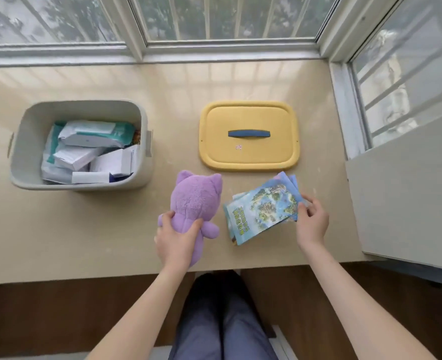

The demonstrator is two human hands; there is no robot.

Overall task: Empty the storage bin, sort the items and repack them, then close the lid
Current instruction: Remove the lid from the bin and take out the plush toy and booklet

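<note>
- left grip [175,240] is curled round the lower body of the purple plush toy [195,201]; the toy lies on the counter [84,229], its head pointing away from the person, its feet near the counter's front edge
- right grip [312,222] pinches the right edge of a fanned stack of blue map-printed booklets [262,210], thumb on top; the stack lies tilted on the counter, between the two grips, just beside the toy
- beyond the right grip the yellow lid [248,157] lies flat, its blue handle [249,133] up; its near edge is just beyond the booklets' far corner
- beyond and left of the left grip the grey storage bin [32,131] stands open, holding white and teal packets [90,149]; a strip of counter separates its right wall from the lid
- left of the left grip a broad stretch of counter runs to the front edge; right of the right grip a narrower strip ends at a pale panel [409,203]
</note>
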